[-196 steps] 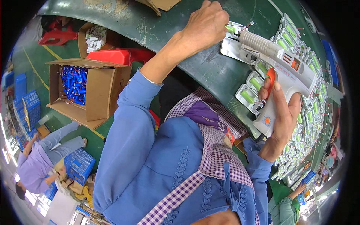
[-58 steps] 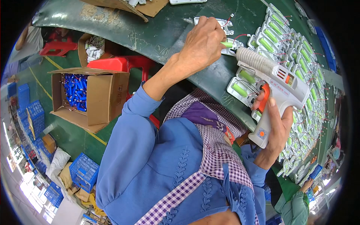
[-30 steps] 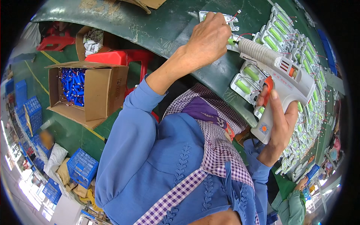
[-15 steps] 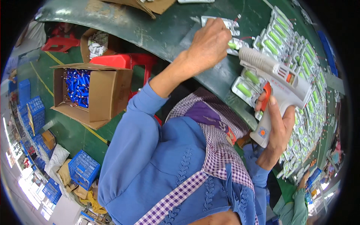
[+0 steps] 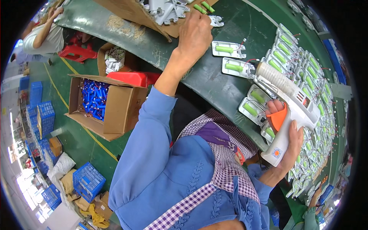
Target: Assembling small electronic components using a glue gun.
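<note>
My right hand (image 5: 285, 143) has its grip closed around the handle of one white glue gun (image 5: 288, 111), a fingertip resting on its orange trigger (image 5: 276, 119). The gun hangs over the green tabletop (image 5: 184, 73), its ribbed nozzle pointing toward the upper left, just beside a silver tray (image 5: 237, 67) with a green battery in it. A second tray (image 5: 228, 49) of the same kind lies just above that one, and two more trays (image 5: 253, 104) sit under the gun close to my fingers. Farther right, many more such trays (image 5: 306, 76) lie in rows along the tabletop; they are too many and too small to count.

My left hand (image 5: 196, 34) reaches far up the tabletop, knuckles toward the camera, fingers curled at the edge of a flat brown cardboard sheet (image 5: 130, 11). I cannot tell whether that grip holds anything. Two loose green batteries (image 5: 204, 7) lie on the cardboard just above the hand, beside a pile of grey plastic parts (image 5: 165, 7).

On the floor to my left stands one open cardboard box (image 5: 115, 109) filled with blue batteries (image 5: 94, 100), and behind it a smaller box (image 5: 113, 61) with white parts. Several blue crates (image 5: 88, 181) sit lower down.
</note>
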A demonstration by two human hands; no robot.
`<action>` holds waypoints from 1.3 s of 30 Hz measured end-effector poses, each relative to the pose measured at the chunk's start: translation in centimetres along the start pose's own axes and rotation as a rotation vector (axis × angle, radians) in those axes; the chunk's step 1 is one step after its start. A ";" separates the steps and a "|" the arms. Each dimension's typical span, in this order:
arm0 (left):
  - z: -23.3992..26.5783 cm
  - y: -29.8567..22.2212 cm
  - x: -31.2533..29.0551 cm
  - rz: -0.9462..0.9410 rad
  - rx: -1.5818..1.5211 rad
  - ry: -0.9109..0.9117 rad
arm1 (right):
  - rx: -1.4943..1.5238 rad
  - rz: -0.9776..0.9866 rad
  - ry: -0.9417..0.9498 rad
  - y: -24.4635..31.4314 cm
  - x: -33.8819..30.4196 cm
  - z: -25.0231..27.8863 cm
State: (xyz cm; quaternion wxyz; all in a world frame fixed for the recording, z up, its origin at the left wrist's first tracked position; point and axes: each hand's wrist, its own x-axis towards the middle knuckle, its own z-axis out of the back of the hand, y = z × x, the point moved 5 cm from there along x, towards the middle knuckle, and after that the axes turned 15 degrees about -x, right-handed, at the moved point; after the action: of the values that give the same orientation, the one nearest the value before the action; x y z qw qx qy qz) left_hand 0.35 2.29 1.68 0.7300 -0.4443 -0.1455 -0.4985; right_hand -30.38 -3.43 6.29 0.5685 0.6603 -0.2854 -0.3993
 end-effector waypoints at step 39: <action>-3.1 -4.5 -4.2 -0.079 -0.332 0.508 | 0.251 0.026 -0.151 1.0 -1.7 2.8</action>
State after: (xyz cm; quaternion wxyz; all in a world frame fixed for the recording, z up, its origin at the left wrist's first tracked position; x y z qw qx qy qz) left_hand -6.18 1.84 -0.59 0.6404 -0.4125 0.1081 -0.6388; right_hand -33.59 -3.71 7.48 0.4636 0.6905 -0.3833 -0.4017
